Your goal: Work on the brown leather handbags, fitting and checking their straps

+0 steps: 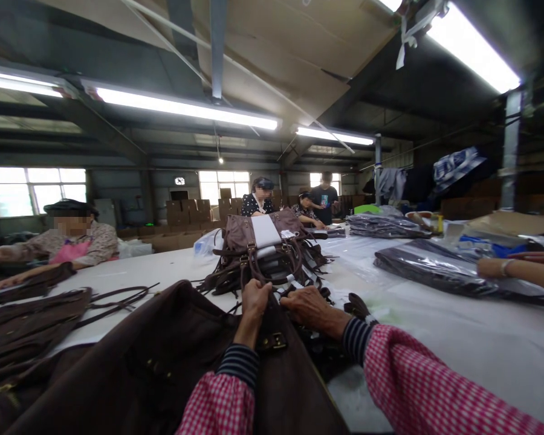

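A large dark brown bag (172, 356) with brass-coloured buckles lies in front of me, filling the lower left. My left hand (255, 300) is closed on the bag's upper edge, near a buckled strap (272, 342). Just to the right, my right hand (310, 308) is closed too, its fingers curled at the same edge; what lies between its fingertips is hidden. Beyond both hands rises a stack of brown handbags (236, 232), with handles hanging forward and a white band (263, 232) across the top one. Dark straps hang beside my right wrist.
More brown bags (31, 320) lie on the white table (163, 266) at left, where a co-worker (79, 235) sits. Plastic-wrapped bags (426, 266) lie at right, with another person's hand (494, 267) on them. Several people stand or sit across the table.
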Demonstrator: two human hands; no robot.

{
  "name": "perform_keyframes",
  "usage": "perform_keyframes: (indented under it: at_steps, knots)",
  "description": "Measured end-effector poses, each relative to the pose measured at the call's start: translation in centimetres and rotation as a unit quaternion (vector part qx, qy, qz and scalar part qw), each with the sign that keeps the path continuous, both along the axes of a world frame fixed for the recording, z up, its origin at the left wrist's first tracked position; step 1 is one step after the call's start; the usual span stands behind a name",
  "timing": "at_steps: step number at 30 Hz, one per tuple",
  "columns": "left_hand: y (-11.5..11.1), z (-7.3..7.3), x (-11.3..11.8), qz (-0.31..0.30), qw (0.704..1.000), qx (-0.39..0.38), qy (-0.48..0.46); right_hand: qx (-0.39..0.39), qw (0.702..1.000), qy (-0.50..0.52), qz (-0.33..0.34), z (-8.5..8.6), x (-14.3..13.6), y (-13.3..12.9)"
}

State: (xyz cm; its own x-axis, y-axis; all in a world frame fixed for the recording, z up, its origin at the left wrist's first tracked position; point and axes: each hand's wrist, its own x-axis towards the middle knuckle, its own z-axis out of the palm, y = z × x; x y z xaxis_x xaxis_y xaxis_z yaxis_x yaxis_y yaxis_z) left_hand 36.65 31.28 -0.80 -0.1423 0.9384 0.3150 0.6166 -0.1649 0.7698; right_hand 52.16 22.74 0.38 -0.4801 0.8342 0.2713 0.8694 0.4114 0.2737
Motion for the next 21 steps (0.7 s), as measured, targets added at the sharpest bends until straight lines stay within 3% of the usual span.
perform_keyframes:
  at_steps: [4,9,16,21]
  knots:
    - [-0.9,0.4,0.1,-0.025,0.996,-0.043,0.070,-0.015,1.000,0.018,-0.008,0.7,-0.3,0.0]
    - [-1.6,0.5,0.3,0.015,0.990,-0.053,0.133,-0.052,0.998,0.040,-0.011,1.5,0.4,-0.7]
    - [-1.5,0.6,0.3,0.051,0.983,-0.060,0.168,-0.141,0.975,0.122,0.117,1.0,3.0,-5.7]
    - [-1.5,0.5,0.4,0.031,0.979,-0.051,0.195,-0.158,0.956,0.209,0.129,-0.3,3.7,-7.8]
